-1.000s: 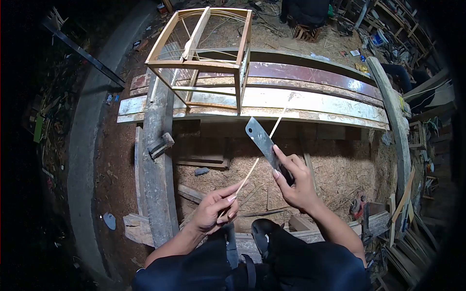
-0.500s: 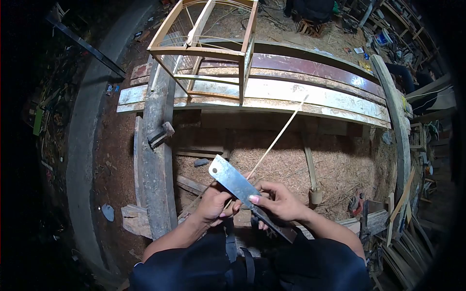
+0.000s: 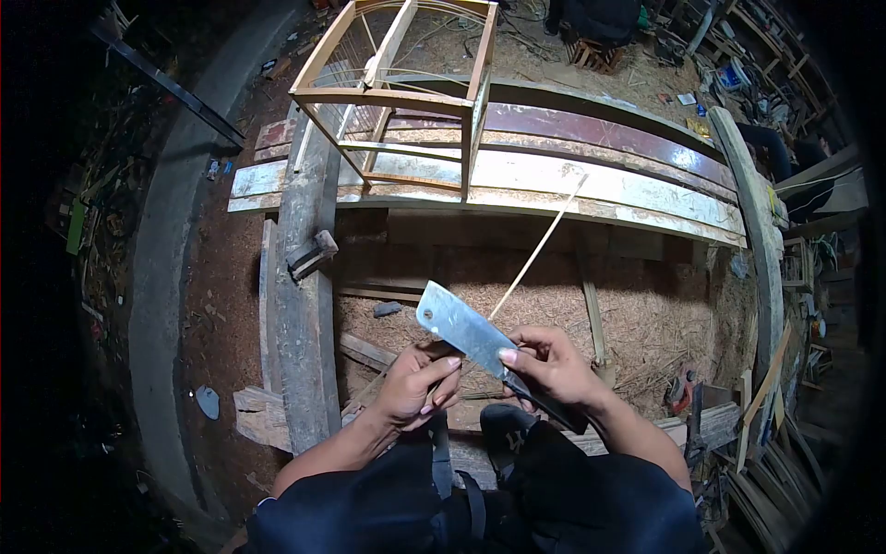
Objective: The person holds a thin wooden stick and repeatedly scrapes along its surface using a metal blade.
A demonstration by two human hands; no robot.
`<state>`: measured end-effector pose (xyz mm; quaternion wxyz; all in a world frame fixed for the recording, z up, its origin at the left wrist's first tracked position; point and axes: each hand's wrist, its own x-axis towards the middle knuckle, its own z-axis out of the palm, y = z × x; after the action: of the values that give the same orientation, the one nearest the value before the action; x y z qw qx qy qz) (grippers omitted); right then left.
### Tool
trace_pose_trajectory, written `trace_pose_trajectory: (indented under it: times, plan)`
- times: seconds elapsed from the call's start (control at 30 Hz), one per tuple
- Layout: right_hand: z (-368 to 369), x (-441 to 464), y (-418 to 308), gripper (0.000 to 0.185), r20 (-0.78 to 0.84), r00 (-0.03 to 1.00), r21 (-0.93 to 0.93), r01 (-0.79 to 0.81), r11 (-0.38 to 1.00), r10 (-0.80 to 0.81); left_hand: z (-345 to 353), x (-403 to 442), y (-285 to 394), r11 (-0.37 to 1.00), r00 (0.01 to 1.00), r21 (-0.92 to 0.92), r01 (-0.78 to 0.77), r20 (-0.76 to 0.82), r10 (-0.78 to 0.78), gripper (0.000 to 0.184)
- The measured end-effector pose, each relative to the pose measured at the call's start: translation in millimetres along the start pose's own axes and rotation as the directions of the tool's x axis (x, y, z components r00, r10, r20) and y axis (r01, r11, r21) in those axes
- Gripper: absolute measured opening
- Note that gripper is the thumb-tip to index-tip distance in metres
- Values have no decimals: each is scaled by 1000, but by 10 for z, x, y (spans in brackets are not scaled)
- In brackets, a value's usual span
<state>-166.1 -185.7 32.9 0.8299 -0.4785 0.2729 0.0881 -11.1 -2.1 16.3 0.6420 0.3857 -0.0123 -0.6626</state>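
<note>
My right hand (image 3: 561, 371) is closed on a cleaver (image 3: 464, 327) near where the blade meets the dark handle, thumb on the flat of the blade. The blade points up and left, with a hole near its far corner. My left hand (image 3: 413, 386) is closed with its fingers round the lower part of a thin wooden stick (image 3: 538, 247). This stick runs up and right behind the blade, its far end over the white plank. Whether blade and stick touch, I cannot tell.
A wooden frame (image 3: 471, 138) stands on planks (image 3: 526, 175) ahead. Heavy beams run along the left (image 3: 305, 360) and right (image 3: 757, 222). A dark block (image 3: 312, 255) sits on the left beam. Shavings (image 3: 554, 286) cover the ground; part of another person (image 3: 600, 14) shows at the back.
The cleaver has shifted a little up and right with my right hand, and its blade is turned slightly. My left hand stays on the stick, its thumb now nearer the blade.
</note>
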Motion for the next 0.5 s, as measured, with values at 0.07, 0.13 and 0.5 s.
trace_pose_trajectory:
  times: [0.07, 0.13, 0.5]
  plan:
    - [29, -14, 8, 23, 0, 1000, -22, 2, 1000, -2, -4, -8, -15, 1000, 1000, 20, -16, 16, 16, 15]
    - [61, -46, 4, 21, 54, 998, -75, 19, 997, -15, 42, -39, -2, 994, 999, 101, -38, -15, 40, 14]
    - [6, 11, 130, 26, 116, 980, -309, 190, 932, -162, 33, -102, 40, 997, 998, 67, 47, -38, -45, 47]
